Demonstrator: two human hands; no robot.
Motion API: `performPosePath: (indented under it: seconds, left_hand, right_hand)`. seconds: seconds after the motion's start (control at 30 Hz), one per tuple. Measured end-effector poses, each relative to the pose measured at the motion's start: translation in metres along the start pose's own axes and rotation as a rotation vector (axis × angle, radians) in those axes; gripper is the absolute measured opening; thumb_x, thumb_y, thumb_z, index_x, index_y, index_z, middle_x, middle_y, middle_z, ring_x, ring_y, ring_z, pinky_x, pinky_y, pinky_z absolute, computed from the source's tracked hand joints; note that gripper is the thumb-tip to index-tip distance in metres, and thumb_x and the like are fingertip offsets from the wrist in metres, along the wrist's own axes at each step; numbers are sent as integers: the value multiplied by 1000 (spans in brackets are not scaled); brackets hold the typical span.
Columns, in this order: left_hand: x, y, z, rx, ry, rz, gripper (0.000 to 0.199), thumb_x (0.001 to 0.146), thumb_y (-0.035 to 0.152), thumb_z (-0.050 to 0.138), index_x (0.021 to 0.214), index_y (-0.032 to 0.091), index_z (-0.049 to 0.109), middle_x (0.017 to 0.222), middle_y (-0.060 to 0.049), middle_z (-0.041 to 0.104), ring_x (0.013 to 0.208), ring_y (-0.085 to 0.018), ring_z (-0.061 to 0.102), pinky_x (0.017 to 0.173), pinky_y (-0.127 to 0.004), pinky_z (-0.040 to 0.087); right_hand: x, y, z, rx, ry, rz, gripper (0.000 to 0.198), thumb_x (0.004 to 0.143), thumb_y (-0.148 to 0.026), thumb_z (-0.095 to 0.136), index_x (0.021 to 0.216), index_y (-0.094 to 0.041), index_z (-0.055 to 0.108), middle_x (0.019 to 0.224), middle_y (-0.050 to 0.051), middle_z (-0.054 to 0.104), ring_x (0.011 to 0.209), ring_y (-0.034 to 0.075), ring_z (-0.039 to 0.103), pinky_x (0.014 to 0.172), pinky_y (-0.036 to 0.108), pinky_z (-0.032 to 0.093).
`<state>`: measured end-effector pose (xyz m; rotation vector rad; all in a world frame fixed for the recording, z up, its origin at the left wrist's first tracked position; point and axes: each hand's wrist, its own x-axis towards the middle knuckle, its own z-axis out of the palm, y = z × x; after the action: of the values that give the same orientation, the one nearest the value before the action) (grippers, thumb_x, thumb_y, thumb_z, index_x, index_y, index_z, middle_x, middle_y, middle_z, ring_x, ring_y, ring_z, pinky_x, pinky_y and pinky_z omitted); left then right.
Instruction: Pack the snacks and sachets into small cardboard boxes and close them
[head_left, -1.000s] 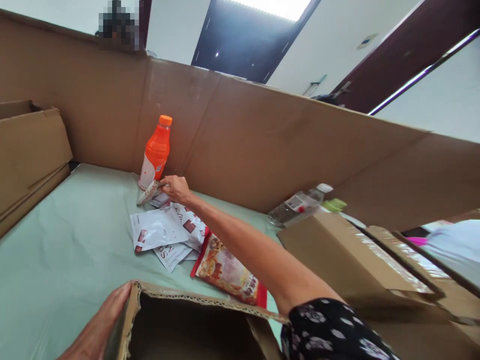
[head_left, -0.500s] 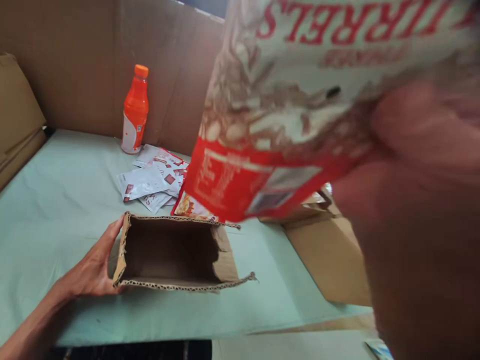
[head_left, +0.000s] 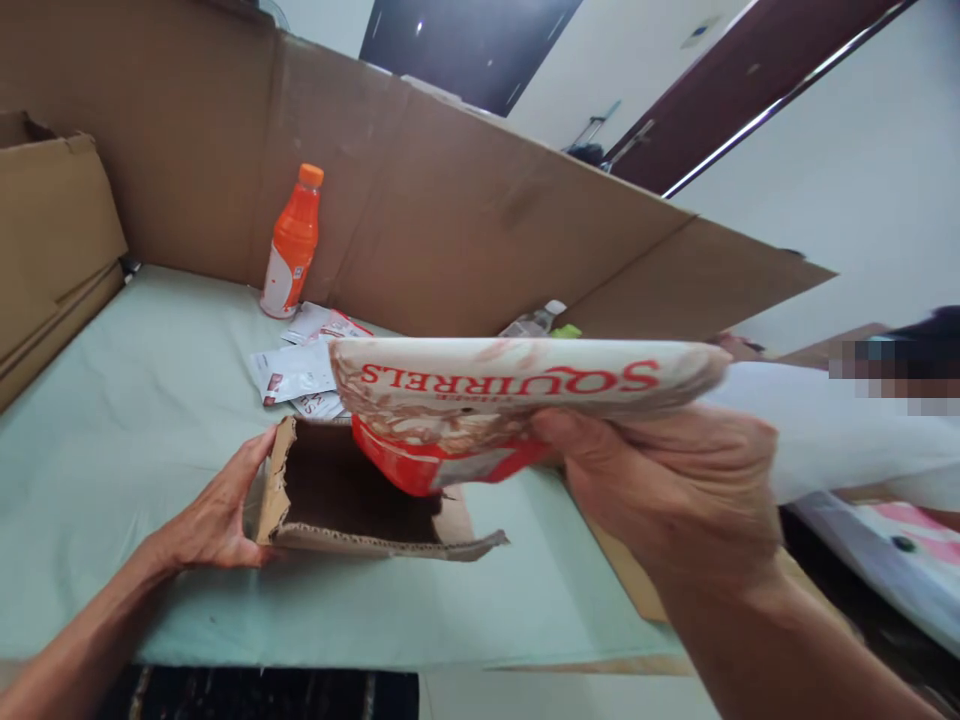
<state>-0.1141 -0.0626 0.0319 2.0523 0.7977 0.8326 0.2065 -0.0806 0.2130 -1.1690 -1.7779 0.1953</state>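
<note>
Right hand point(head_left: 667, 480) grips 1 red-and-white printed plastic packet point(head_left: 480, 400), red end overlapping mouth of open brown cardboard box point(head_left: 367, 538) in view; left hand point(head_left: 221, 505) clasps box's left end. Likely step: presenting packet at box; next move calls for aligning packet with opening.

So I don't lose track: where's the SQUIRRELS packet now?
In the head view, the SQUIRRELS packet is just right of centre, held by the right hand, its red end overlapping the mouth of the cardboard box that the left hand holds.
</note>
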Motion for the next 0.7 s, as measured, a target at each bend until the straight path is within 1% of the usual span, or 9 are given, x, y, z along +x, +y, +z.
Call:
performPosePath:
  seconds: [0.07,0.13,0.23,0.3,0.4,0.5,0.6,0.67,0.7]
  left_hand:
    - [0,-2,1,1,12,7,119,83,48,80,167,31,-2,173,-16,16,158,-45,22,127,-68,23]
    - [1,-5,2,-10,29,17,123,81,47,83,167,31,-3,173,-17,17,157,-46,25,127,-68,25]
    - [3,-6,3,-41,23,33,122,79,44,83,167,33,-1,173,-15,19,155,-46,28,127,-67,26]
    - [3,-4,3,-51,1,34,120,79,42,83,167,34,1,173,-13,19,156,-45,27,127,-67,26]
    - [4,0,2,-45,-1,17,119,80,40,81,167,33,0,172,-15,20,155,-45,29,125,-68,28]
    - [7,2,2,-21,32,15,117,81,37,79,167,32,0,169,-17,26,151,-44,36,124,-66,32]
    - [9,1,3,-9,38,25,113,81,35,76,167,30,2,167,-18,28,151,-43,37,121,-64,37]
    - [7,4,3,14,31,19,112,82,36,74,166,28,1,166,-20,28,150,-44,38,118,-65,40]
    - [5,8,4,60,45,13,110,84,37,72,166,28,0,167,-21,26,151,-45,36,117,-67,41]
  right_hand:
    - [3,-1,4,-17,-104,-53,11,91,-38,76,94,-33,85,74,-2,79,60,19,71,52,29,57]
    - [4,0,6,-22,-303,-94,17,95,-35,71,88,-26,84,64,-2,74,52,15,65,47,24,52]
    - [0,3,9,-62,-591,-126,28,101,-27,59,86,-20,80,64,0,72,51,11,62,51,20,49]
    - [-3,5,16,-122,-709,-141,33,103,-22,52,81,-18,76,67,1,72,54,11,60,54,21,46]
    - [-6,4,41,-231,-874,-152,36,101,-17,51,69,-17,67,66,2,68,56,11,53,55,24,37]
    - [-2,3,73,-305,-1105,-50,31,96,-12,56,66,-16,64,65,1,65,56,10,46,57,26,30]
    - [5,1,92,-255,-1343,25,23,92,-10,61,71,-17,68,69,0,68,61,10,50,61,25,32]
    - [7,-2,93,-254,-1415,9,20,93,-14,60,78,-17,72,77,2,73,68,13,56,65,26,36]
    - [8,-3,92,-278,-1417,-2,19,94,-16,59,81,-17,73,80,4,74,71,14,58,67,27,37]
